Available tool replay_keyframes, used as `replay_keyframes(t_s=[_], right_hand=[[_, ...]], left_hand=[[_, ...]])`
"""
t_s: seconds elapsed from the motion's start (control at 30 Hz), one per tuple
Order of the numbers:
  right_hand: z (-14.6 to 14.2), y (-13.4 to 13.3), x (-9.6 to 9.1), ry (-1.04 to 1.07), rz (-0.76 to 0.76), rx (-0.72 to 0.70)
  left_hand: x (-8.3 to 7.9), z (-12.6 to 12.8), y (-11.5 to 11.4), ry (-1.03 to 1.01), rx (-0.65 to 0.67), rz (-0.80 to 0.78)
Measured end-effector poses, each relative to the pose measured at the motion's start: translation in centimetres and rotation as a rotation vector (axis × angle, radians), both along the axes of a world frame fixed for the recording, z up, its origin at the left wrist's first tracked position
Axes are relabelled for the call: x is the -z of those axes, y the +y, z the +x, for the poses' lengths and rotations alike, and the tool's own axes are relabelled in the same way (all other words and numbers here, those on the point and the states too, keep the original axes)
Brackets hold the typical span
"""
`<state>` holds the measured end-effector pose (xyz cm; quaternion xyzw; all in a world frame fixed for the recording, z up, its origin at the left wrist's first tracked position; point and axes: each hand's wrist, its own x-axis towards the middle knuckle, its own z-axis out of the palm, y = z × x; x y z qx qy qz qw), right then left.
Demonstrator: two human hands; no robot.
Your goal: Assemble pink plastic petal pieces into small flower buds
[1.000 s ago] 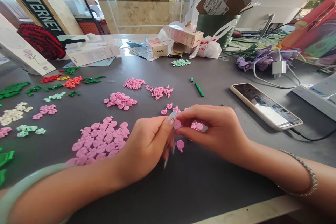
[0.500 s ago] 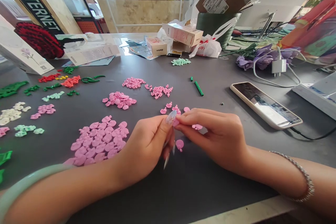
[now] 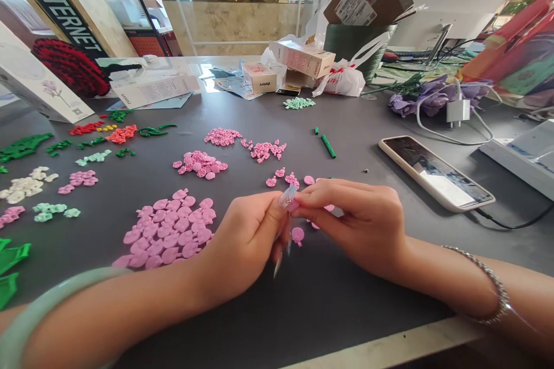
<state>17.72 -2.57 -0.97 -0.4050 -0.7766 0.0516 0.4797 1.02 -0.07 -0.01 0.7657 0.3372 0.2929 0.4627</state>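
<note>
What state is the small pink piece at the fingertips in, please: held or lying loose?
Held: the left hand and right hand meet, pinching the pink piece between them.

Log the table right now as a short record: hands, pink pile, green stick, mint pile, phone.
Left hand: thumb against a small pink piece
Right hand: fingertips pinching that same piece
Pink pile: largest, beside left forearm
Green stick: beyond right hand
Mint pile: near the boxes
Phone: face up, cable attached
</note>
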Motion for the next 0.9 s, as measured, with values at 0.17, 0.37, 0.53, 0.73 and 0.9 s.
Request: replay_keyframes(t_s=[0.17, 0.37, 0.53, 0.73, 0.9], right_hand=[[0.1, -0.2, 0.0, -0.032, 0.03, -0.007], [0.1, -0.1, 0.1, -0.054, 0.076, -0.008], [0.4, 0.1, -0.3, -0.12, 0.13, -0.045], [0.9, -0.8, -0.9, -0.232, 0.188, -0.114], [1.0, -0.7, -0.7, -0.234, 0.18, -0.204]], left_hand=[[0.1, -0.1, -0.1, 0.006, 0.028, 0.014], [0.3, -0.3, 0.1, -0.002, 0.032, 0.044], [0.3, -0.6, 0.4, -0.016, 0.066, 0.128], [0.0, -1.0, -0.1, -0.006, 0.152, 0.295], [0.0, -1.2, -0.5, 0.026, 0.188, 0.371]])
